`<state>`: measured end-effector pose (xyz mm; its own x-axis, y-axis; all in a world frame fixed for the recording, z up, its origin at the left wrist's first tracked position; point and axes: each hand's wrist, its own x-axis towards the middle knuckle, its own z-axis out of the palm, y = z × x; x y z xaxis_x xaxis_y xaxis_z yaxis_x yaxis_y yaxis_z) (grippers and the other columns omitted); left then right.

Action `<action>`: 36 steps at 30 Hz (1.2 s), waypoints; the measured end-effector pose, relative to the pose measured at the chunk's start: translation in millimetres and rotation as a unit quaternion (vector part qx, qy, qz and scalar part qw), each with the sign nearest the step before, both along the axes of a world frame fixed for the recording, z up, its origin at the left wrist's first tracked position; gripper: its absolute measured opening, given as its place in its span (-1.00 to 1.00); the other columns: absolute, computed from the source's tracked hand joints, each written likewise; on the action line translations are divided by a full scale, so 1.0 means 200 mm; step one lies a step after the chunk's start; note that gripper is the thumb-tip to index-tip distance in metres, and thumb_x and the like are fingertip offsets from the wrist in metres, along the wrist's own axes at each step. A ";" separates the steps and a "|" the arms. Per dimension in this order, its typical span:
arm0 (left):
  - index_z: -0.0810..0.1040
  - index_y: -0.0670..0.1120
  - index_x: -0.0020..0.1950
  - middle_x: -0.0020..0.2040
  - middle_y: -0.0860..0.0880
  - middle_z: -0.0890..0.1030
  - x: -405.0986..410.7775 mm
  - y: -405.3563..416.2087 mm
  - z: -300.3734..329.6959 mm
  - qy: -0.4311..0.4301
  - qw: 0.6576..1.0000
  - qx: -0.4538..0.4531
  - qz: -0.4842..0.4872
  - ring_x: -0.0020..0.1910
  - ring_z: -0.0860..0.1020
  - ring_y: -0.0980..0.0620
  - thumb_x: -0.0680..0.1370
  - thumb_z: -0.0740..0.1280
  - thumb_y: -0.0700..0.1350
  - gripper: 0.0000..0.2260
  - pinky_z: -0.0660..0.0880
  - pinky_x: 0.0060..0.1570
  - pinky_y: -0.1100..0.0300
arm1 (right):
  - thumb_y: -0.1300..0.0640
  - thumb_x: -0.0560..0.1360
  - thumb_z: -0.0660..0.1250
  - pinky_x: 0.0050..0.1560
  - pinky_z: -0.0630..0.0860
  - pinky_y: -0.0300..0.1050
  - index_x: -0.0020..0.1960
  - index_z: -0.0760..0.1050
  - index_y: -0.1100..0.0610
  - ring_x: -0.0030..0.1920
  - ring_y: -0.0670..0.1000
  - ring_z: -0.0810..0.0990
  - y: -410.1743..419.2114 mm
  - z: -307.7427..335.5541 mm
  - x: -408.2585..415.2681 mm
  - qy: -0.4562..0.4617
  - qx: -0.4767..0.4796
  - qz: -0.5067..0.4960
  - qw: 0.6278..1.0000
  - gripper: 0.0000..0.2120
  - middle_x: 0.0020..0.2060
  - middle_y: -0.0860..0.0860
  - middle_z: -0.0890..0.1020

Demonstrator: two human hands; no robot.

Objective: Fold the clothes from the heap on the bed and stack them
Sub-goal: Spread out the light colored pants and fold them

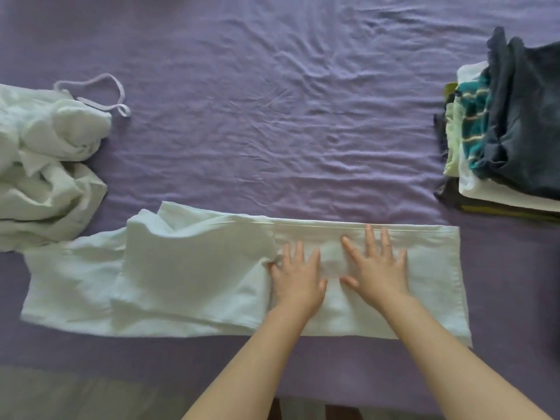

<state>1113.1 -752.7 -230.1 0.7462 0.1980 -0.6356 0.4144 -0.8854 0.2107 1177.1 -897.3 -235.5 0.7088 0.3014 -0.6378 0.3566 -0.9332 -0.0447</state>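
Note:
A white garment [181, 277] lies spread lengthwise across the near part of the purple bed, its left part folded over in layers. My left hand [298, 278] and my right hand [377, 268] rest flat on its right half, palms down, fingers spread, side by side. Neither hand grips the cloth. A heap of crumpled white clothes [45, 165] sits at the left edge, with a lilac strap [97, 89] trailing from it. A stack of folded clothes [509, 131] stands at the right edge, dark blue on top, teal striped and white pieces below.
The purple bedsheet [272, 116] is wrinkled across the middle and far side. The near edge of the bed [91, 374] runs along the bottom of the view, with a greyish surface below it.

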 end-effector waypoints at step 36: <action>0.30 0.01 0.48 0.25 -0.03 0.58 -0.30 0.96 0.81 -0.094 0.739 -0.608 0.275 0.26 0.51 0.07 0.56 0.20 -0.32 -0.49 0.40 0.32 0.16 | 0.04 0.49 0.37 -0.06 0.53 -0.34 0.36 0.36 -0.20 0.03 -0.21 0.61 1.09 0.81 -0.36 0.084 0.532 -0.332 0.775 -0.53 0.10 -0.26 0.60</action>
<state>1053.1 -560.4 -69.1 0.8633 -0.1270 -0.4885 0.5029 0.2974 0.8115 1104.4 -679.9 -72.5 0.8664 0.3248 -0.3792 -0.2802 -0.3122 -0.9077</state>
